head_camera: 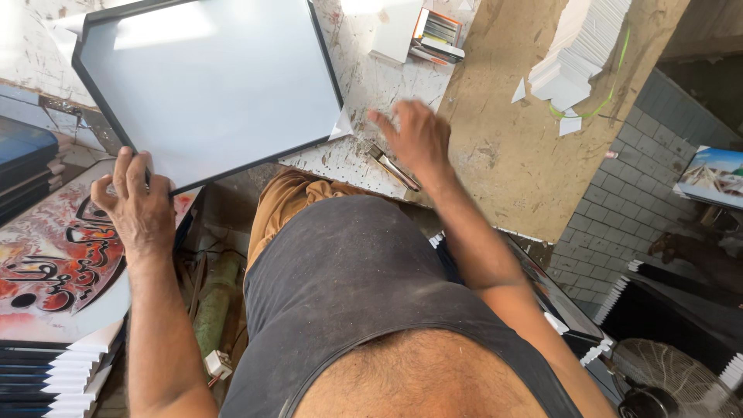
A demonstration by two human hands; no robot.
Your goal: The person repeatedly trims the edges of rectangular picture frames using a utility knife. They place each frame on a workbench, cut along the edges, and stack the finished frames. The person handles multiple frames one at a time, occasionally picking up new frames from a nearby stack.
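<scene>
A large black picture frame (209, 77) with a pale white panel lies tilted on the scuffed white worktable (364, 85). My left hand (133, 200) grips the frame's near left corner, fingers curled over its black edge. My right hand (414, 138) hovers blurred over the table's near edge, fingers spread, holding nothing. Just below it lies a thin metal tool (393, 168). A white cardboard corner protector (340, 125) sits on the frame's right corner.
A stack of framed prints with red calligraphy art (54, 263) stands at the left. A small box of staples (437, 35) and a stack of white corner pieces (580, 46) lie at the back. A fan (673, 379) and more frames sit at the right.
</scene>
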